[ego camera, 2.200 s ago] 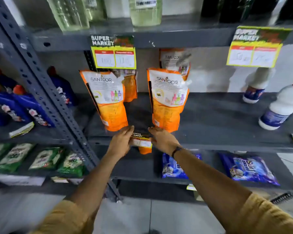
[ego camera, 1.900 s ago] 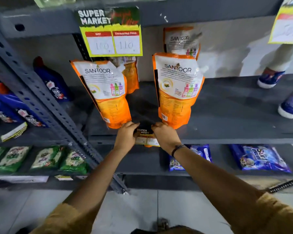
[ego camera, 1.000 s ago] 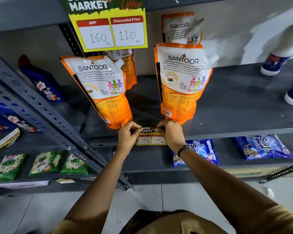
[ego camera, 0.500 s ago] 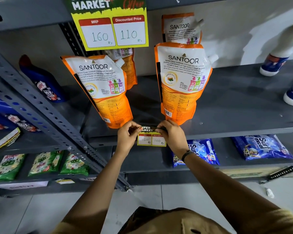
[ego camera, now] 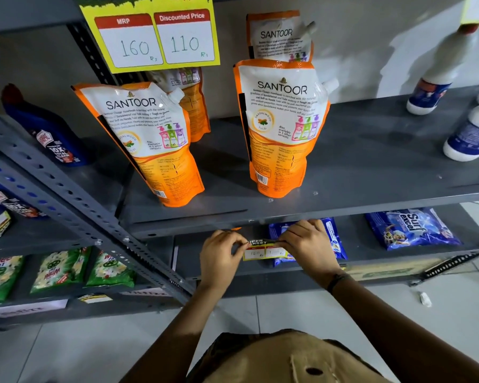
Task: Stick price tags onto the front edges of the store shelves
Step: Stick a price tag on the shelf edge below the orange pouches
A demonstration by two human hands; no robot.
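A small yellow price tag [ego camera: 263,249] with a dark "SUPER MARKET" header is pinched at both ends. My left hand [ego camera: 221,259] grips its left end and my right hand [ego camera: 308,246] its right end. The tag hangs just below the grey front edge of the middle shelf [ego camera: 357,212], and I cannot tell whether it touches the edge. On that shelf, right above my hands, stand two orange Santoor pouches [ego camera: 155,145] [ego camera: 281,128]. A large yellow price tag [ego camera: 155,37] reading 160 and 110 hangs from the shelf above.
White bottles [ego camera: 468,134] stand at the right of the middle shelf. Blue bottles [ego camera: 50,134] lie beyond a slanted perforated upright [ego camera: 75,205] at the left. Blue Surf Excel packs [ego camera: 409,228] and green packs [ego camera: 56,269] fill the lower shelves. The floor is tiled.
The tag and both hands now sit lower, under the shelf's front edge instead of against it. The camera has come closer to the shelf.
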